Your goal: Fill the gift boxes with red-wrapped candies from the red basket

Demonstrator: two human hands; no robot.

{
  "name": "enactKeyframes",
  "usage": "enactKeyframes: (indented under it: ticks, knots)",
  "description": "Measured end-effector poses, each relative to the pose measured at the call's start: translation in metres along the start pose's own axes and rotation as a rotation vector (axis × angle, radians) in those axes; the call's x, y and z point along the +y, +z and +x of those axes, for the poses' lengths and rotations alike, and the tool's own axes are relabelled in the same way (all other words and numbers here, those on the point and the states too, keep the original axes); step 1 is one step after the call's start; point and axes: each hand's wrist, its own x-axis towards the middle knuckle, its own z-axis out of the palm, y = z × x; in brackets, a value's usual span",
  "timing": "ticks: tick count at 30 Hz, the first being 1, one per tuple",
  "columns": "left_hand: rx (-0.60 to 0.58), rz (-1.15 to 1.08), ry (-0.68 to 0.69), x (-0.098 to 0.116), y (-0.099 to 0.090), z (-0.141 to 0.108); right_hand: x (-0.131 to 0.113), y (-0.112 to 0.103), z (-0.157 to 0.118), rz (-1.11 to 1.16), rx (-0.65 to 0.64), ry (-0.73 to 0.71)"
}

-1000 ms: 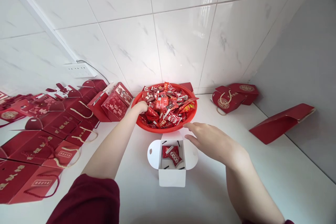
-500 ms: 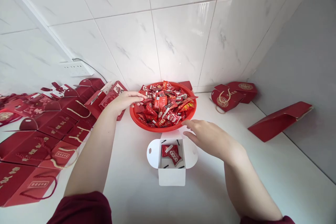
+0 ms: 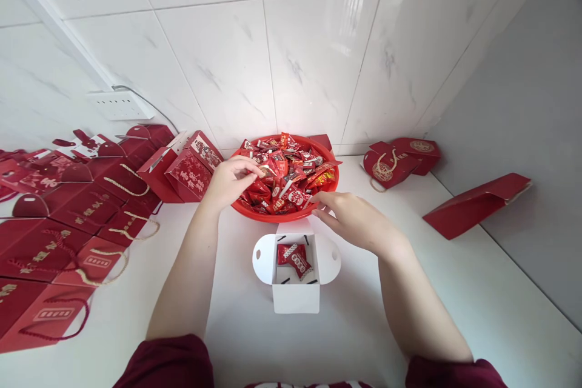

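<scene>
A red plastic basin (image 3: 259, 216) heaped with wrapped candies (image 3: 291, 185) stands by the wall. Over its left part, my left hand (image 3: 231, 183) has thumb and forefinger closed on a red candy wrapper (image 3: 271, 168). My right hand (image 3: 348, 215) reaches to the basin's front right rim, its fingers slightly apart and close to the candies there; any contact is hard to make out. In front of the basin, an open gift box (image 3: 296, 299), white inside, has its flaps spread. Red wrapped candies (image 3: 295, 259) lie in it.
Red gift boxes (image 3: 86, 212) with rope handles crowd the left side. Two more red boxes (image 3: 193, 173) stand left of the basin. At the right are a handled box (image 3: 386, 167) and a red carton (image 3: 475, 206) by the grey panel. A power strip (image 3: 120, 105) is by the wall.
My left hand has moved right, farther over the candies, and its fingers have closed on a wrapper. My right hand has shifted slightly left at the rim. The camera view has shifted a little.
</scene>
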Motion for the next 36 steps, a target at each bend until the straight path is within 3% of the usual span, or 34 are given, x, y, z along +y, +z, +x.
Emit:
enactKeyframes:
  ticks: [3, 5, 8, 12, 15, 20, 26, 31, 36]
  knots:
    - [0.244, 0.207, -0.008, -0.016, -0.007, 0.003, 0.002, 0.001, 0.002, -0.013, 0.005, 0.007]
    - [0.266, 0.372, -0.078, -0.027, -0.008, 0.004, 0.004, 0.002, 0.003, -0.020, 0.008, 0.007]
    - [0.176, 0.523, -0.154, -0.037, 0.001, 0.002, 0.008, 0.004, 0.003, -0.028, -0.002, 0.019]
    - [0.084, 0.497, -0.101, -0.035, 0.021, -0.001, 0.011, 0.006, 0.003, -0.013, -0.016, 0.010]
    - [0.087, 0.490, -0.092, -0.027, 0.027, -0.002, 0.010, 0.005, 0.003, -0.011, -0.022, 0.015]
    - [0.098, 0.512, -0.176, -0.027, 0.020, -0.003, 0.009, 0.005, 0.003, -0.016, -0.014, 0.017]
    - [-0.077, 0.508, -0.329, -0.044, 0.012, -0.002, 0.010, 0.005, 0.002, -0.021, -0.022, 0.042]
    - [-0.085, 0.601, -0.406, -0.049, 0.005, 0.019, 0.009, 0.003, 0.003, -0.030, -0.033, 0.036]
    - [-0.186, 0.689, -0.460, -0.052, 0.007, 0.046, 0.012, 0.003, 0.004, -0.042, -0.037, 0.026]
